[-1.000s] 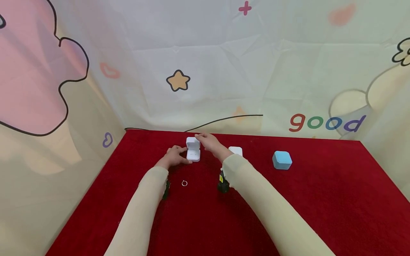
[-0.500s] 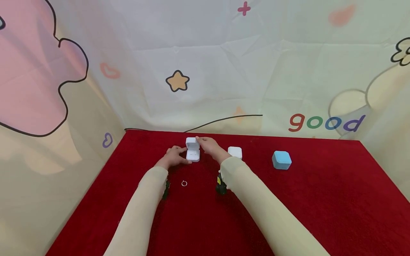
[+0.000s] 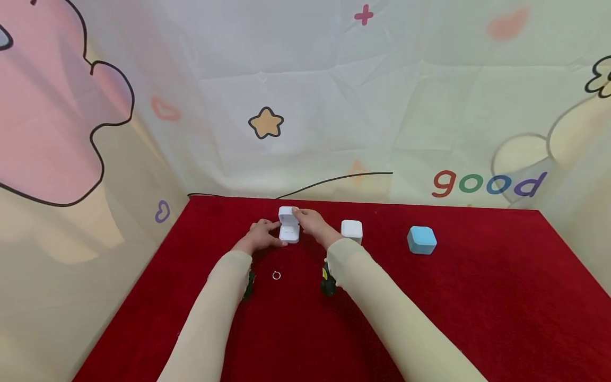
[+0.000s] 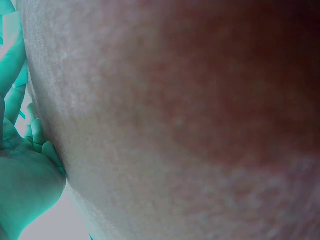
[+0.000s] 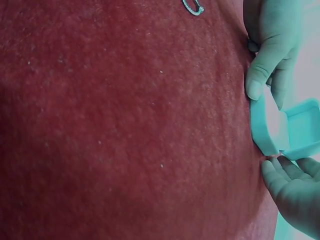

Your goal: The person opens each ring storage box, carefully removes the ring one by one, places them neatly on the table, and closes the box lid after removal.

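Observation:
A white ring box [image 3: 289, 234] stands with its lid raised near the back of the red cloth. My left hand [image 3: 263, 235] grips its base from the left, thumb at the front corner and a finger at the side. At the lid's right edge, my right hand [image 3: 312, 220] pinches with thumb and fingertips. In the right wrist view the box [image 5: 265, 125] sits between both hands, its lid tipped back. A silver-coloured ring [image 3: 276, 275] lies on the cloth in front of the box. The left wrist view shows mainly blurred cloth beside the left hand [image 4: 30, 185].
To the right, partly behind my right forearm, stands a second white box [image 3: 351, 229], closed. A light blue box [image 3: 422, 240] sits farther right. A patterned curtain [image 3: 315, 132] rises behind the table's back edge.
My right hand has slid slightly down from the lid's top corner to its right edge. The left hand, the box and the ring stay in place.

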Demonstrator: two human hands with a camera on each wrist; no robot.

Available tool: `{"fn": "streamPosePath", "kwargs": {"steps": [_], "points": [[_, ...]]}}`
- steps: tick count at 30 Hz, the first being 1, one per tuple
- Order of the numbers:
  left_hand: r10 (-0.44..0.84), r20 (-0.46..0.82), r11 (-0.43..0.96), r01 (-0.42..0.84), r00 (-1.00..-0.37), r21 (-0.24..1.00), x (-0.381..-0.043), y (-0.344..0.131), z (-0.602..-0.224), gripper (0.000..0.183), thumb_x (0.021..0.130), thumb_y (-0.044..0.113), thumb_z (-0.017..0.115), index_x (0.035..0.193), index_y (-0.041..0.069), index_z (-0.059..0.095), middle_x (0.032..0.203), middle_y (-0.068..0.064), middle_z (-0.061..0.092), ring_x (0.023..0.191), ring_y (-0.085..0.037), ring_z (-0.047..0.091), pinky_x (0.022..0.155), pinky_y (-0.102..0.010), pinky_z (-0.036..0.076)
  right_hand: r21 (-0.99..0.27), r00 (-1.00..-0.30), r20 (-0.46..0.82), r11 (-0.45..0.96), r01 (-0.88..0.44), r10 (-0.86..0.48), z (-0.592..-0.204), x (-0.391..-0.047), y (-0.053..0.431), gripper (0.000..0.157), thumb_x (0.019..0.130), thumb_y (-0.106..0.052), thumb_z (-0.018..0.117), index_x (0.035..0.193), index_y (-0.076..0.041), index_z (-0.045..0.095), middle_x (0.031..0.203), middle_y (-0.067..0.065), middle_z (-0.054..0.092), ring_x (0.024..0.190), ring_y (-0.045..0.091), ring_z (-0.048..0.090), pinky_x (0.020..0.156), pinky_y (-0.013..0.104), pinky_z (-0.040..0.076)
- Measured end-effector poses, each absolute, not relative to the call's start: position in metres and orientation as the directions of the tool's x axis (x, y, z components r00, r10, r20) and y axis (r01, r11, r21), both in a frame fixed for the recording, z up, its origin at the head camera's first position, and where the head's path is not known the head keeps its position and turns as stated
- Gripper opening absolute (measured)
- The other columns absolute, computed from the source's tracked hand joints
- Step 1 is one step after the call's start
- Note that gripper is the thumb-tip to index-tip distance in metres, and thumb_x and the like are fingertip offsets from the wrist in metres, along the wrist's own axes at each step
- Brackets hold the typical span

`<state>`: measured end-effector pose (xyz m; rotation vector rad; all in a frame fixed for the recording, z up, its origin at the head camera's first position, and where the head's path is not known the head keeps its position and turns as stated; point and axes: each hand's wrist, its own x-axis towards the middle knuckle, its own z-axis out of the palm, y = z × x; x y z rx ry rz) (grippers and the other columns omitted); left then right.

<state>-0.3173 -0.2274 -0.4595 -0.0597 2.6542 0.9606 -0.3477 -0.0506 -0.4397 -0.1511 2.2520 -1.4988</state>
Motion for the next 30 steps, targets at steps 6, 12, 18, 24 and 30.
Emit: {"fn": "streamPosePath", "kwargs": {"steps": [6, 12, 18, 24, 30], "points": [[0.064, -0.3, 0.781, -0.14, -0.952, 0.609, -0.319, -0.2273, -0.4592, 0.073, 0.093, 0.025, 0.074, 0.157, 0.012, 0.041, 0.154, -0.019, 0.039, 0.141, -0.035, 0.032, 0.115, -0.049, 0.042, -0.912, -0.917, -0.277, 0.38, 0.156, -0.288, -0.4413, -0.3465, -0.0544, 0.059, 0.11, -0.037, 0.043, 0.155, 0.001, 0.04, 0.157, 0.021, 0.047, 0.139, 0.035, 0.05, 0.117, 0.044, 0.046], [0.058, -0.305, 0.781, -0.147, -0.951, 0.607, -0.3186, -0.2271, -0.4596, 0.073, 0.093, 0.025, 0.074, 0.157, 0.013, 0.041, 0.154, -0.019, 0.039, 0.141, -0.035, 0.032, 0.115, -0.049, 0.042, -0.92, -0.911, -0.278, 0.358, 0.16, -0.305, -0.4426, -0.3431, -0.0556, 0.06, 0.111, -0.036, 0.041, 0.157, 0.002, 0.034, 0.16, 0.021, 0.043, 0.141, 0.036, 0.049, 0.12, 0.045, 0.042], [0.063, -0.292, 0.787, -0.133, -0.954, 0.602, -0.3192, -0.2264, -0.461, 0.073, 0.092, 0.025, 0.075, 0.156, 0.011, 0.042, 0.154, -0.02, 0.039, 0.143, -0.036, 0.032, 0.117, -0.05, 0.04, -0.918, -0.915, -0.254, 0.375, 0.126, -0.314, -0.4433, -0.3411, -0.0544, 0.06, 0.111, -0.035, 0.04, 0.158, 0.002, 0.034, 0.159, 0.022, 0.043, 0.142, 0.034, 0.048, 0.122, 0.046, 0.04], [0.077, -0.288, 0.804, -0.112, -0.955, 0.584, -0.32, -0.2254, -0.4619, 0.075, 0.092, 0.027, 0.076, 0.156, 0.011, 0.042, 0.155, -0.021, 0.039, 0.144, -0.038, 0.032, 0.118, -0.051, 0.039, -0.915, -0.922, -0.24, 0.388, 0.111, -0.303, -0.4473, -0.3406, -0.0543, 0.057, 0.111, -0.033, 0.042, 0.157, 0.0, 0.036, 0.159, 0.021, 0.045, 0.144, 0.033, 0.047, 0.123, 0.045, 0.038], [0.068, -0.283, 0.8, -0.117, -0.957, 0.589, -0.32, -0.2264, -0.462, 0.075, 0.092, 0.027, 0.075, 0.156, 0.011, 0.042, 0.153, -0.02, 0.04, 0.141, -0.037, 0.034, 0.115, -0.05, 0.041, -0.917, -0.92, -0.241, 0.384, 0.111, -0.309, -0.4473, -0.3388, -0.0554, 0.057, 0.111, -0.029, 0.043, 0.158, 0.001, 0.033, 0.162, 0.02, 0.04, 0.147, 0.033, 0.044, 0.124, 0.046, 0.036]]}}
